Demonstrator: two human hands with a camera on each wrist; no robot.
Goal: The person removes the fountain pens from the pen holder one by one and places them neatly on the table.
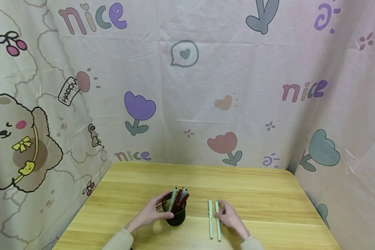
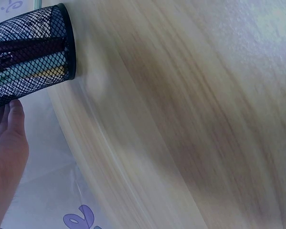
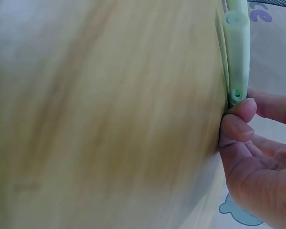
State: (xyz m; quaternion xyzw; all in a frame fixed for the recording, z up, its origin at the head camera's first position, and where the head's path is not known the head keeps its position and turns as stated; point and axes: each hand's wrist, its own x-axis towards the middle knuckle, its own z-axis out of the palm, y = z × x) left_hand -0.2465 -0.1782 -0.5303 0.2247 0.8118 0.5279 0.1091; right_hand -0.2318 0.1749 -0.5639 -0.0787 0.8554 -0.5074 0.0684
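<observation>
On the wooden table (image 1: 262, 194), head view: the left hand (image 1: 151, 212) grasps a black mesh cup (image 1: 177, 220) of leaning pens (image 1: 182, 204); the right hand (image 1: 230, 218) pinches the right green pen (image 1: 218, 231), which lies just beside the left green pen (image 1: 210, 222). The step in hand appears to be taking up this pen; lifting would call for a firm pinch, clear of its neighbour. Leaning pens crowd the cup's mouth. Left wrist view: fingers meet the mesh; printed cloth lies beyond. Right wrist view: thumb and fingertips close at the pen's end, partly hiding contact.
</observation>
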